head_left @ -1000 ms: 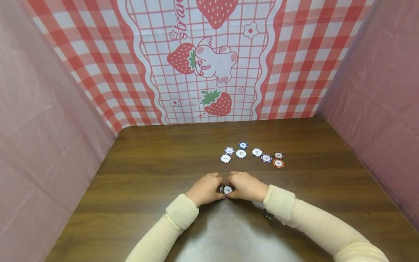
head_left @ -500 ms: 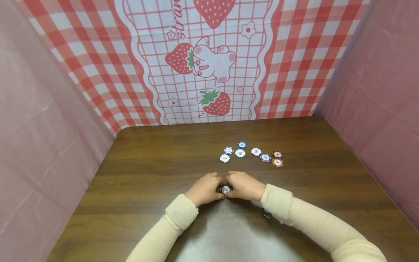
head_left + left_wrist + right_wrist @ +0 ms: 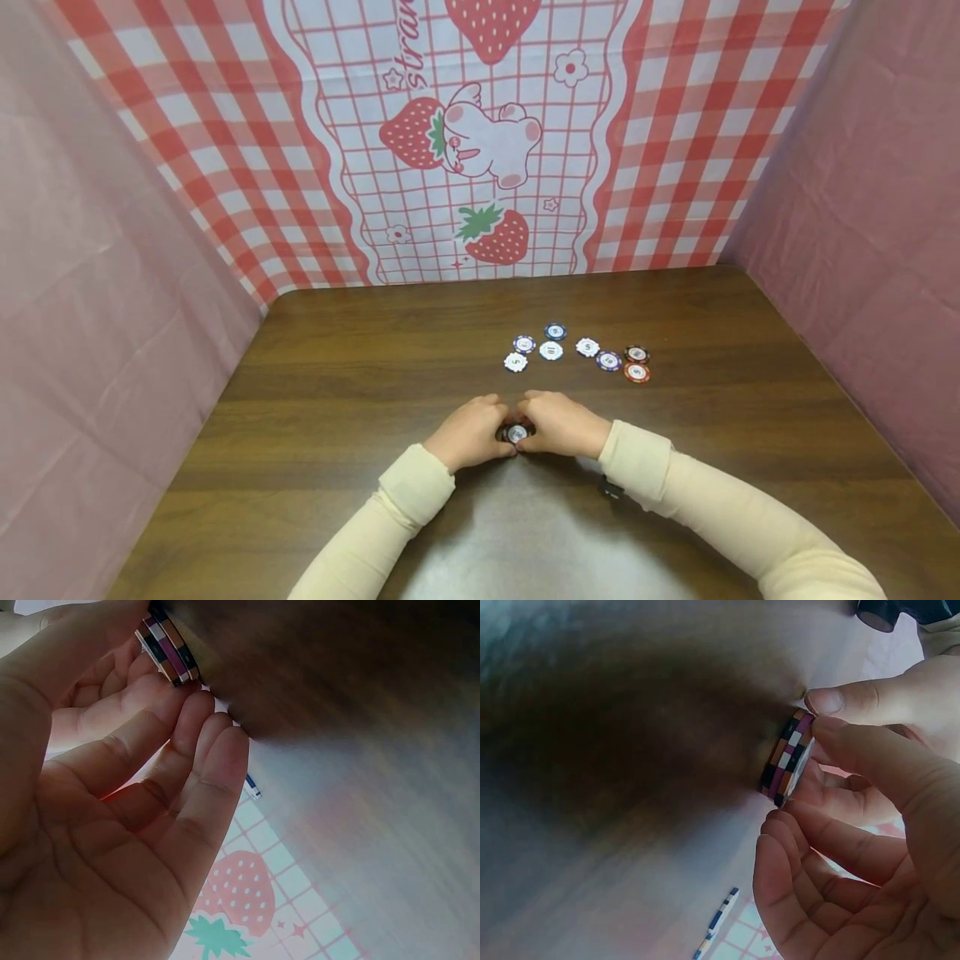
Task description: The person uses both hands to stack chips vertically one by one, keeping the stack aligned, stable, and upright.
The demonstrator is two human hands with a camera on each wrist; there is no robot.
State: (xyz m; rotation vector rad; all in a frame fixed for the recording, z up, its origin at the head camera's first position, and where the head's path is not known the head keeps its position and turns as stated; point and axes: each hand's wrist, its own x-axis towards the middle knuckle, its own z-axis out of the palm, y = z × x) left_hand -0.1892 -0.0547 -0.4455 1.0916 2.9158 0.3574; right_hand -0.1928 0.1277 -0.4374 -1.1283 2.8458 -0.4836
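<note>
A short stack of black-edged poker chips (image 3: 517, 433) lies on the table between both hands, its top face showing a printed number. My left hand (image 3: 468, 433) curls around the stack's left side, thumb in front and fingers behind. From the other side my right hand (image 3: 562, 425) grips it the same way, and the two thumbs nearly meet at the front. In the right wrist view the stack's edge (image 3: 788, 757) shows black, orange, purple and white blocks, with the layers lying close to flush. Its edge also appears at the fingertips in the left wrist view (image 3: 169, 646).
Beyond the hands, several poker chips lie flat on the brown table (image 3: 337, 375). A white chip (image 3: 516, 362) is nearest on the left; a red chip (image 3: 637, 372) and a black chip (image 3: 637, 354) are at the right. A strawberry-print cloth (image 3: 495, 133) hangs behind.
My right hand has shifted slightly left, toward the left hand. The top chip has slid left over the one that stuck out beneath it, so the stack looks more even.
</note>
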